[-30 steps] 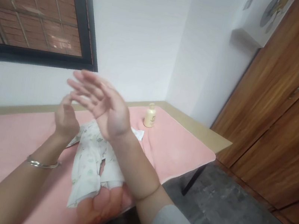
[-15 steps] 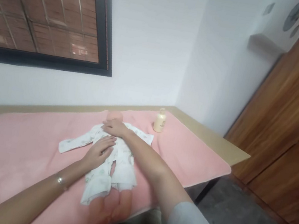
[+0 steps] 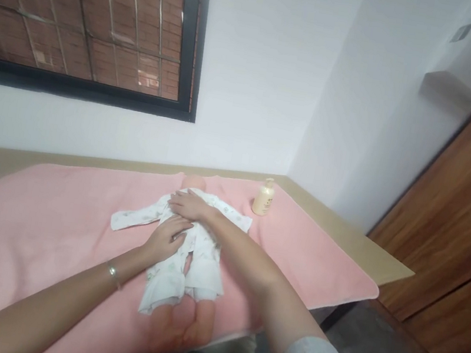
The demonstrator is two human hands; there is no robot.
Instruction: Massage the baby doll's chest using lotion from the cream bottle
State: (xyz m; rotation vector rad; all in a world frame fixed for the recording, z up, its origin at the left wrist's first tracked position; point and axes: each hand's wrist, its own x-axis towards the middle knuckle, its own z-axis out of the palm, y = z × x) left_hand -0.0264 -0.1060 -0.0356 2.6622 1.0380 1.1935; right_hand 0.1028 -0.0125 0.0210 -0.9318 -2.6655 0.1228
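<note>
- Resting on the white printed outfit (image 3: 204, 262), the right hand (image 3: 188, 205) lies with fingers extended near the neck end, gripping nothing that shows.
- Just below it, the left hand (image 3: 166, 239) is laid out similarly, fingers a little bent; whether it pinches any cloth I cannot tell.
- The baby doll (image 3: 201, 321) inside the outfit lies on a pink blanket (image 3: 64, 209) over the counter (image 3: 366, 257), head toward the back edge, bare legs close to the front edge.
- A pump bottle (image 3: 263, 199) stands upright near the counter's back right corner, just beyond the right-hand sleeve cuff.
- Pulling toward the front edge could drag the doll's legs over it, since little blanket lies beyond them.
- Sideways rubbing could bunch the loose cloth or ruck the blanket.
- A tug on that blanket, or a wide rightward sweep, could tip the bottle.
</note>
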